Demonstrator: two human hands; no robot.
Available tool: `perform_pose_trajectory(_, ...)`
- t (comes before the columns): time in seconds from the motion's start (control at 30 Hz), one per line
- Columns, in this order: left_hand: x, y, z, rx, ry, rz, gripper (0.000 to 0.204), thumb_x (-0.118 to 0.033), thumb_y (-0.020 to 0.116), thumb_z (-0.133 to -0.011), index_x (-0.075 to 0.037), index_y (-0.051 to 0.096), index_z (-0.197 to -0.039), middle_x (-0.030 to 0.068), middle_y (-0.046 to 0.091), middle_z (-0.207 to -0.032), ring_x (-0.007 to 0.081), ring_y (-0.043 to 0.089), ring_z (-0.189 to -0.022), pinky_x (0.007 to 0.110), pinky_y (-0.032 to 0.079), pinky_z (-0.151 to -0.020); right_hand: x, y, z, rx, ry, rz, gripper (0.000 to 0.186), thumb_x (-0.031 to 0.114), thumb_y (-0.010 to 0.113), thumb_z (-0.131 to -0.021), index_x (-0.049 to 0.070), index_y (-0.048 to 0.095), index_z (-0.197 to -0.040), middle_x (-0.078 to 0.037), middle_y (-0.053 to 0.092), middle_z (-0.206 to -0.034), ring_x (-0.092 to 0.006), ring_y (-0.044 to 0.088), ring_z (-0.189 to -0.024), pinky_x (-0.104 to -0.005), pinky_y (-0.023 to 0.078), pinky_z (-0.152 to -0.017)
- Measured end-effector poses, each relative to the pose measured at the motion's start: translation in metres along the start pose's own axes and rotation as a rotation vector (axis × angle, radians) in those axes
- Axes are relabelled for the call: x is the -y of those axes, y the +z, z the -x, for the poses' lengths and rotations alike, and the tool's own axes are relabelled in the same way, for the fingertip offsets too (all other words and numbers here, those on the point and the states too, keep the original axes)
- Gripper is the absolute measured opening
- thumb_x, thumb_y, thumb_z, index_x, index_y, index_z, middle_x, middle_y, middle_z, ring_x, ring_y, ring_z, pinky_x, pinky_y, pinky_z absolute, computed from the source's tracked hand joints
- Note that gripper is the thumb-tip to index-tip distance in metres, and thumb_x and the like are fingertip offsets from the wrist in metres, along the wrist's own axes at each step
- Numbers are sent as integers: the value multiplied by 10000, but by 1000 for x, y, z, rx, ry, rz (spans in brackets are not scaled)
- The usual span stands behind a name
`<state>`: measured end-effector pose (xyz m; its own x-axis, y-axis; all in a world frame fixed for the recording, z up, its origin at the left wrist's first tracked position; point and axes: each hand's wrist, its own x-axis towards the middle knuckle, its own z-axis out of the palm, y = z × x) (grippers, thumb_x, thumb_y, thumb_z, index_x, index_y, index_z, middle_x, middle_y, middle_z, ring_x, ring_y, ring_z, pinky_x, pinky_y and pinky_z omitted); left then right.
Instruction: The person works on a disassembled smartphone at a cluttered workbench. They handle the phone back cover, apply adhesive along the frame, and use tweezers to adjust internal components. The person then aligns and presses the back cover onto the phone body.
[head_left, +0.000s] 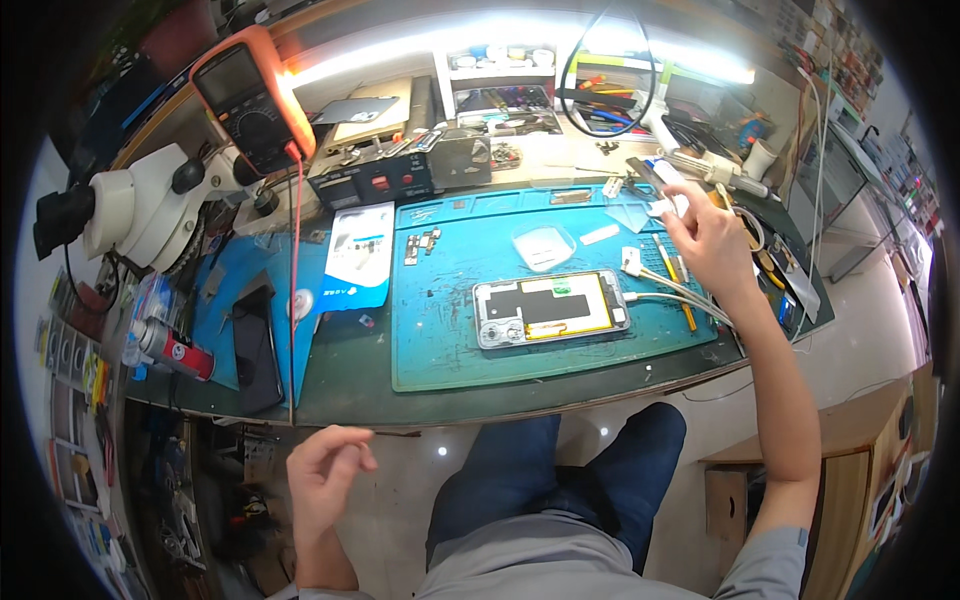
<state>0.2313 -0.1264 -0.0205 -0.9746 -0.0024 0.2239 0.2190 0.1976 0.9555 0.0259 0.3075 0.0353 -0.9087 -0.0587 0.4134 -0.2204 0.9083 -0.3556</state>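
My right hand [705, 240] reaches over the back right of the blue work mat [440, 360]. Its fingers close around a small white object [672, 190] whose kind I cannot make out. In front of the bench edge hangs my left hand [328, 475], loosely curled, with nothing seen in it. An opened phone [550, 310] lies on the mat, its battery and inner parts showing. A white cable [670, 297] runs from the phone's right end. Behind it are a clear plastic tray [544, 247] and a white strip [600, 235].
An orange multimeter [255, 100] and a white microscope [145, 210] stand at the left. A black phone [257, 350] lies near a red spray can [175, 350]. A black power box [375, 180] sits at the back. Yellow-handled tools [685, 300] lie by my right forearm.
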Motion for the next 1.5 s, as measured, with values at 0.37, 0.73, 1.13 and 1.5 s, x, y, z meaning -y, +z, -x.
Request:
perform_pose_trajectory(0.37, 7, -17, -20, -202, 187, -405, 303, 73, 631, -900, -20, 661, -1187, 84, 688, -936, 108, 632, -753, 238, 508, -642, -25, 15, 18, -197, -101, 18, 271, 155, 632, -949, 92, 681, -1208, -141, 698, -894, -271, 639, -657, -372, 496, -618)
perform_pose_trajectory(0.73, 7, 74, -166, 273, 649, -820, 429, -33, 692, -867, -67, 604, -1285, 103, 719, -1017, 255, 702, -859, 350, 567, -747, 37, 29, 66, -265, -227, -261, 259, 37, 652, -910, 82, 691, -1162, -108, 676, -815, -197, 575, -573, -316, 471, -547)
perform_pose_trajectory(1.13, -18, 76, -185, 545, 988, -1150, 592, -59, 628, -796, -61, 544, -1382, 56, 697, -916, 177, 703, -829, 297, 567, -678, 96, 50, 79, -109, -544, -311, 351, 93, 728, -822, 25, 665, -1161, -110, 667, -1119, -279, 639, -1009, -398, 520, -861)
perform_pose_trajectory(1.5, -14, 74, -201, 628, 1235, -1127, 503, -70, 664, -818, -7, 580, -1310, 76, 703, -969, 211, 707, -901, 318, 576, -770, 99, 73, 86, -16, -565, -257, 328, 200, 702, -817, 0, 679, -1076, -89, 636, -1109, -231, 586, -1055, -363, 467, -892)
